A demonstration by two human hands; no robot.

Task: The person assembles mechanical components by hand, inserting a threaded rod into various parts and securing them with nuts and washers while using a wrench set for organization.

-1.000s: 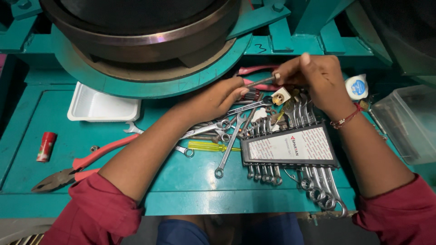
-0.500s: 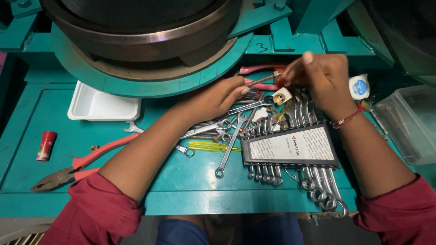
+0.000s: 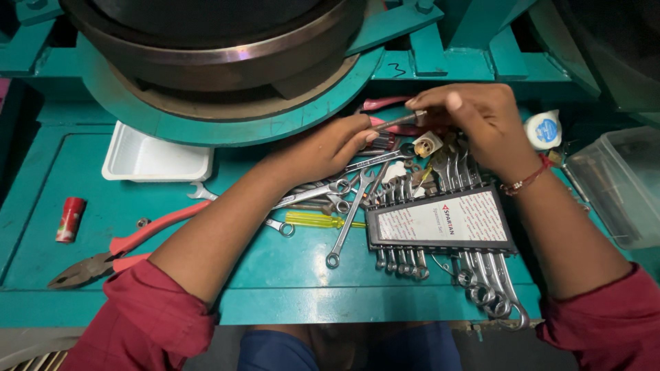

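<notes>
My right hand [image 3: 478, 120] is at the back of the teal bench [image 3: 289, 275], its fingertips pinching one end of a small metal rod-like tool [image 3: 397, 122]. My left hand [image 3: 337, 145] reaches in from the left with its fingers spread and touches the rod's other end, above a heap of loose wrenches [image 3: 344, 189]. Below my right hand lies a black wrench set holder [image 3: 443, 223] with several wrenches sticking out of it. Under the hands are red-handled pliers [image 3: 385, 104], partly hidden.
A white plastic tray [image 3: 155, 159] sits at the left. A small red cylinder [image 3: 70, 218] and big red-handled pliers [image 3: 124, 251] lie near the left edge. A yellow screwdriver [image 3: 317, 220], a white tape roll [image 3: 543, 129], a clear box [image 3: 619, 185] and a large round metal machine part [image 3: 220, 62] are also here.
My right hand has lifted slightly and shifted left, bringing the small metal rod up between both hands. My left hand has stayed on the wrench heap, fingers now touching the rod.
</notes>
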